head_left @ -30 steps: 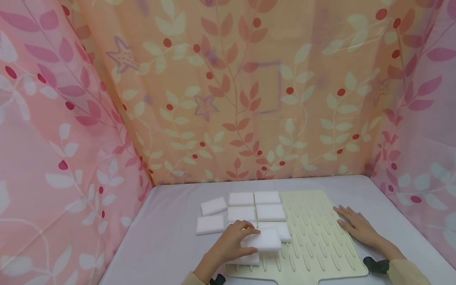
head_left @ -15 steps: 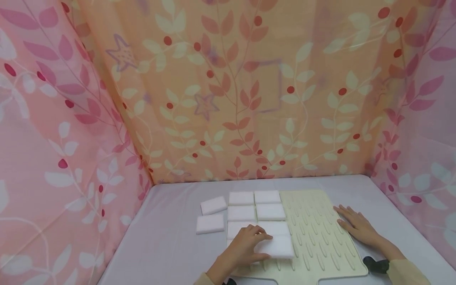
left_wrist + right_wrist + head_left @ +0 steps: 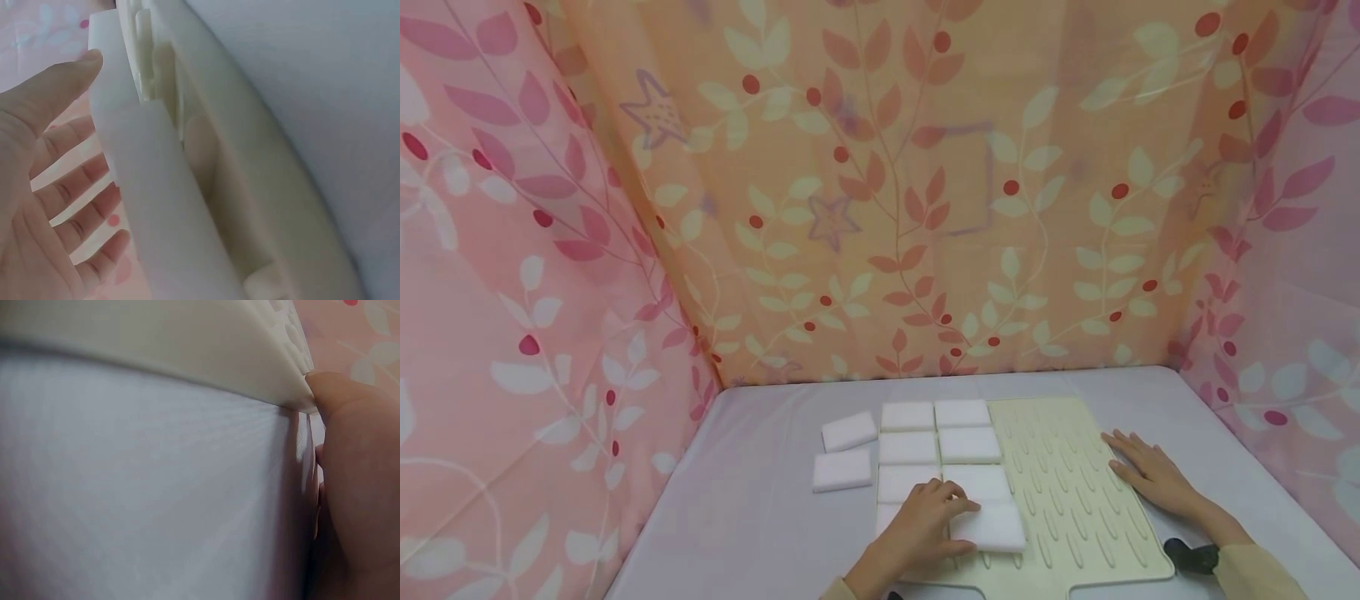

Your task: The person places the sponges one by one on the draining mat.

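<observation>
In the head view, my left hand (image 3: 925, 527) holds a white sponge block (image 3: 990, 527) by its edges, low over or on the ridged cream mat (image 3: 1078, 500). The left wrist view shows the thumb on the side of that white sponge block (image 3: 114, 69), with another block (image 3: 169, 206) nearer the camera. More white blocks stand in two columns behind it, such as one at the back (image 3: 962, 413). My right hand (image 3: 1157, 479) lies flat with its fingers spread, the tips touching the mat's right edge. In the right wrist view its thumb (image 3: 340, 394) meets the mat rim (image 3: 250, 375).
Two loose white blocks, one tilted (image 3: 850, 431) and one straighter (image 3: 842, 471), lie left of the mat on the white tabletop (image 3: 760, 500). A patterned curtain (image 3: 887, 208) closes off the back, and pink curtains stand at both sides. A handle extends from the mat's front edge.
My left hand has carried the sponge block rightward and toward me, lining it up in front of the right column. It moved only slightly in the last half second. The right hand stays put.
</observation>
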### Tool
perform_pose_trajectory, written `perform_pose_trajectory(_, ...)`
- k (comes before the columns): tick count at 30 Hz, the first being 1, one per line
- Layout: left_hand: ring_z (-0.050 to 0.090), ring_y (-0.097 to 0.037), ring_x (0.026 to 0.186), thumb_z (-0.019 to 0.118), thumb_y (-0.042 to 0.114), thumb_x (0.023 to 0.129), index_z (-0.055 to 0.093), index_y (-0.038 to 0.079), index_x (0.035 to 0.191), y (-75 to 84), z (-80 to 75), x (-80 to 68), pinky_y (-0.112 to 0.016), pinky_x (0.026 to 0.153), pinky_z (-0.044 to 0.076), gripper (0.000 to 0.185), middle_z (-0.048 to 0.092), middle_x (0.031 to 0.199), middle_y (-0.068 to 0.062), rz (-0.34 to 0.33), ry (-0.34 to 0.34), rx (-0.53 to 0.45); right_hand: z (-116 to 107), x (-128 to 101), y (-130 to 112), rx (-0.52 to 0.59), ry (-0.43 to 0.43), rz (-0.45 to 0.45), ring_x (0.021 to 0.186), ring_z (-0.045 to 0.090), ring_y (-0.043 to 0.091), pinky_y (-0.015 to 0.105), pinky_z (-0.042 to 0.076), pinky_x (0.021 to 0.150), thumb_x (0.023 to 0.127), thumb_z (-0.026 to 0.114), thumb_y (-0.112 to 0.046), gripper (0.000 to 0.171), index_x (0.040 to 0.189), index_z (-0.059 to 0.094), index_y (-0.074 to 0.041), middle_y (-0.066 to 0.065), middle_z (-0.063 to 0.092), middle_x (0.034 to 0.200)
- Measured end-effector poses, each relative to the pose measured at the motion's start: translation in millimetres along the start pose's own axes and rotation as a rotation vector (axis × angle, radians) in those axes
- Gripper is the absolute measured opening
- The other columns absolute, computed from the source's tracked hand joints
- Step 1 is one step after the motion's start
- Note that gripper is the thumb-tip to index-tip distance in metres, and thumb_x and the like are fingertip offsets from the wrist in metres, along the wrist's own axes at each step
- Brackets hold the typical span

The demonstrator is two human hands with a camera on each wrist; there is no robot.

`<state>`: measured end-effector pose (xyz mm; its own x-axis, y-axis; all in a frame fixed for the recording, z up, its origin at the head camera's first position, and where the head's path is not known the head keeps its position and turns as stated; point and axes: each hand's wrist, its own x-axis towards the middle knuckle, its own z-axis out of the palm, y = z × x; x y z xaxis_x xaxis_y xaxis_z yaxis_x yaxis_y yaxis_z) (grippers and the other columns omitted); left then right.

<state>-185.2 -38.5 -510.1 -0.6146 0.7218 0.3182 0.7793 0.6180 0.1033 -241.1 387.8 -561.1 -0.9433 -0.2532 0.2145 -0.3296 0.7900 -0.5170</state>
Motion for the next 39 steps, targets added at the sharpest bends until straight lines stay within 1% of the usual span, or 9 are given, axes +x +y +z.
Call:
perform_pose_trajectory(10,0.047,-0.006,0.097,0.069,0.052,0.076,0.063,0.03,0.114,0.9,5.4,-2.0,-0.026,0.082,0.04,0.045,0.055,0.109,0.011,0.016,0.04,0.05,-1,1,-1,0.007,-0.018,0.029,0.133,0.01,0.053,0.062,-0.011,0.105,0.095,0.049,-0.035,0.058,0.143,0.033,-0.006,0.032,0.026,0.143)
perform_pose_trajectory(18,0.046,-0.007,0.098,0.067,0.053,0.077,0.062,0.03,0.116,-0.1,9.8,-3.8,-0.027,0.081,0.04,0.046,0.054,0.112,0.011,0.006,0.033,0.026,-1,1,0,0.005,-0.02,0.033,0.133,0.012,0.053,0.063,-0.011,0.104,0.095,0.049,-0.035,0.058,0.142,0.034,-0.007,0.032,0.027,0.143)
perform_pose_trajectory(27,0.047,-0.007,0.1,0.067,0.053,0.077,0.062,0.029,0.116,1.3,5.9,-5.8,-0.028,0.081,0.04,0.046,0.055,0.113,0.01,-0.001,0.046,0.025,1,1,2,0.003,-0.017,0.032,0.133,0.012,0.053,0.063,-0.01,0.104,0.095,0.049,-0.035,0.057,0.142,0.034,-0.007,0.032,0.027,0.143)
perform_pose_trajectory(31,0.048,-0.008,0.104,0.067,0.053,0.078,0.062,0.029,0.117,-0.6,1.5,-8.4,-0.031,0.085,0.041,0.046,0.055,0.115,0.009,-0.019,0.044,0.005,3,1,3,-0.003,-0.006,0.022,0.132,0.013,0.054,0.064,-0.008,0.104,0.095,0.049,-0.034,0.057,0.142,0.034,-0.007,0.032,0.028,0.143)
perform_pose_trajectory(34,0.047,-0.01,0.107,0.066,0.052,0.079,0.062,0.028,0.117,-4.3,-1.7,-12.2,-0.035,0.088,0.04,0.046,0.055,0.116,0.008,-0.028,0.063,-0.019,3,1,2,-0.001,-0.001,0.016,0.132,0.013,0.054,0.064,-0.009,0.104,0.095,0.05,-0.034,0.056,0.142,0.035,-0.007,0.032,0.028,0.143)
perform_pose_trajectory(39,0.048,-0.013,0.108,0.065,0.049,0.081,0.062,0.025,0.117,-15.3,-5.9,-20.3,-0.039,0.088,0.041,0.044,0.056,0.116,0.004,-0.027,0.129,-0.059,1,1,1,-0.005,-0.005,0.02,0.132,0.013,0.054,0.063,-0.009,0.104,0.095,0.049,-0.034,0.056,0.142,0.034,-0.007,0.032,0.028,0.143)
